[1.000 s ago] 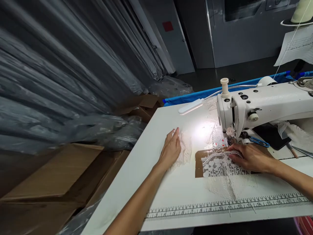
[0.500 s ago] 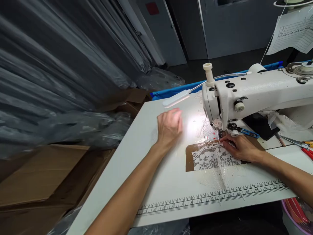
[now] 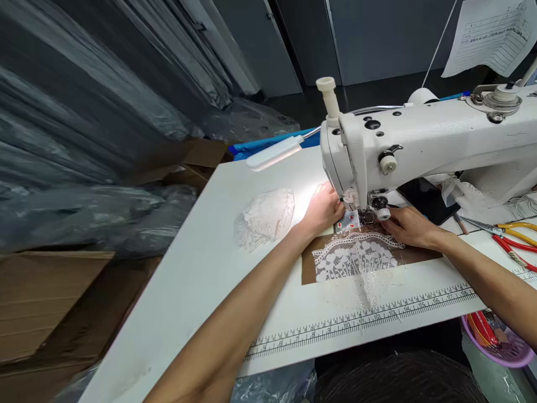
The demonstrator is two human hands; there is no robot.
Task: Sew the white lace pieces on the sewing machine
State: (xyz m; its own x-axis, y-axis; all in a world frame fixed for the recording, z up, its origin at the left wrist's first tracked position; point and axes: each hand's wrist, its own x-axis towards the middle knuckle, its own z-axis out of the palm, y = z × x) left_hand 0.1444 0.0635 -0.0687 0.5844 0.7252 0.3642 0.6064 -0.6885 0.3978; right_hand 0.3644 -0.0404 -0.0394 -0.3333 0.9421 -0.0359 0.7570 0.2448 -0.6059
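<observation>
My left hand [image 3: 324, 210] is beside the needle area of the white sewing machine [image 3: 419, 140], its fingers closed; what they pinch, if anything, is hidden. On the other side of the presser foot [image 3: 367, 217] is my right hand [image 3: 411, 225], thumb and fingers pressed together near a small dark tip that I cannot make out. White lace [image 3: 356, 257] lies in front of the foot over a brown sheet [image 3: 309, 266], its near edge gathered in folds. A clear plate with red marks [image 3: 347, 221] sits just left of the foot.
Another white lace piece [image 3: 268, 215] rests on the table's left part, below a lit lamp [image 3: 274, 154]. A black phone [image 3: 428, 198], scissors with yellow handles [image 3: 518, 226] and red-handled snips [image 3: 509, 252] lie at right. A printed ruler [image 3: 361, 322] runs along the front edge.
My left hand has moved right, from above the table to the needle area. The lace piece at left now shows fully. My right hand has shifted slightly behind the lace edge; the camera view has turned right.
</observation>
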